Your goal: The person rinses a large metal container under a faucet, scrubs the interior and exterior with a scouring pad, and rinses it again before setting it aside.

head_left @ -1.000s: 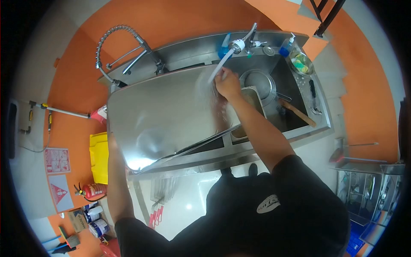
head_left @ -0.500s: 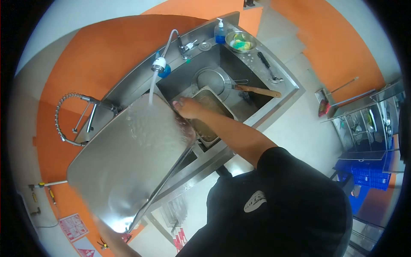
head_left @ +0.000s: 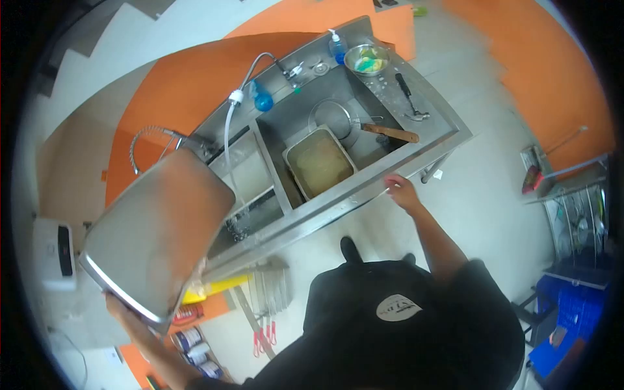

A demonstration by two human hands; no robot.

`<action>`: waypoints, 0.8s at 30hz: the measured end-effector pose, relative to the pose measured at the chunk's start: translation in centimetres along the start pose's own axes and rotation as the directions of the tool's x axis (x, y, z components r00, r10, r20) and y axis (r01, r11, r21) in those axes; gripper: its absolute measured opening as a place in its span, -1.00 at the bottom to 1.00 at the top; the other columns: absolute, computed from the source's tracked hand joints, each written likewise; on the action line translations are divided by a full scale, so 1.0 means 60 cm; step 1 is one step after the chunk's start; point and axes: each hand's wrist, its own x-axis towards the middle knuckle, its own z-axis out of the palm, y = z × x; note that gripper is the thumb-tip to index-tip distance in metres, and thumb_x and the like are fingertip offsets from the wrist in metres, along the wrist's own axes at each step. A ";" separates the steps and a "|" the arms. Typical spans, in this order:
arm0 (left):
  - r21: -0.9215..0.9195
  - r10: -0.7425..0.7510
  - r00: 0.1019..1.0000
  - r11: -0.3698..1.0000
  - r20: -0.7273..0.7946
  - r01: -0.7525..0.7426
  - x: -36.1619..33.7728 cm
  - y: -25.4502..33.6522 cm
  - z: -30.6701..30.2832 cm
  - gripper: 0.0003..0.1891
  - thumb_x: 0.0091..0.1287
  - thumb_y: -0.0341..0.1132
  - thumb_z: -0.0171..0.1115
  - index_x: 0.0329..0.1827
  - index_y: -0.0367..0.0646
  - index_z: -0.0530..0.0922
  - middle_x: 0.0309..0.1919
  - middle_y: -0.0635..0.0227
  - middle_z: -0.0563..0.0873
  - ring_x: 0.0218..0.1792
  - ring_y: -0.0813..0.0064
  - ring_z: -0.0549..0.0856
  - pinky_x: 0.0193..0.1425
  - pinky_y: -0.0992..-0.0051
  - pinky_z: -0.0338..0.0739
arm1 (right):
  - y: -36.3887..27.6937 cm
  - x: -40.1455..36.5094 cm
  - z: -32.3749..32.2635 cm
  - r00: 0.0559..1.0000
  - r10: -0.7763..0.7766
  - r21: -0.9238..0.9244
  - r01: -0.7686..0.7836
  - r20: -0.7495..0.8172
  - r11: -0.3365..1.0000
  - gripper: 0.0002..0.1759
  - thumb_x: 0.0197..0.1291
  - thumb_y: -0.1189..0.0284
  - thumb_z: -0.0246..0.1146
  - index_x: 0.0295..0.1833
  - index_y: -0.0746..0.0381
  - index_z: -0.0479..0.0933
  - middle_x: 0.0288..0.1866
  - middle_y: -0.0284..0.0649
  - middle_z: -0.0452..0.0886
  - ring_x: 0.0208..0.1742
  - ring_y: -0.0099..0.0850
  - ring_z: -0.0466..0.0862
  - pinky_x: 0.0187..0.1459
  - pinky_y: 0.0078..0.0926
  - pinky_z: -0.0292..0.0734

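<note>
A large stainless-steel tray (head_left: 149, 227) is tilted up at the left, its broad face wet and shiny. My left hand (head_left: 119, 311) grips the tray's lower left edge, with some fingers hidden behind it. Off the sink's front edge hangs my right hand (head_left: 402, 192), fingers loosely bent and apart, with nothing visible in it. From the white-tipped faucet (head_left: 236, 97) water runs down into the left basin (head_left: 250, 169). A rectangular metal pan (head_left: 320, 162) with murky liquid sits in the right basin, beside a round strainer (head_left: 333, 119) and a wooden-handled tool (head_left: 390, 133).
On the right ledge are a steel bowl (head_left: 367, 60) with sponges, a soap bottle (head_left: 337, 47) and a black-handled ladle (head_left: 409, 97). A coiled spray hose (head_left: 153, 134) stands behind the tray. Containers (head_left: 195, 348) stand low at left; a blue crate (head_left: 565, 312) is at right.
The tray has moved left and down, out from under the water stream, and tilted. My right hand has left the tray's edge and moved right, past the sink's front rim.
</note>
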 end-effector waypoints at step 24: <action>-0.290 0.119 0.966 0.939 -0.232 -0.185 -0.252 -0.104 0.069 -0.61 0.43 -0.27 -0.09 0.06 -0.44 0.52 0.04 0.05 0.61 0.09 0.25 0.60 0.22 0.23 0.53 | 0.049 -0.075 -0.522 0.914 0.245 0.260 -0.163 -0.324 0.952 -0.77 0.28 0.42 0.19 0.00 0.25 0.55 -0.20 -0.31 0.65 -0.29 -0.56 0.59 -0.31 -0.64 0.48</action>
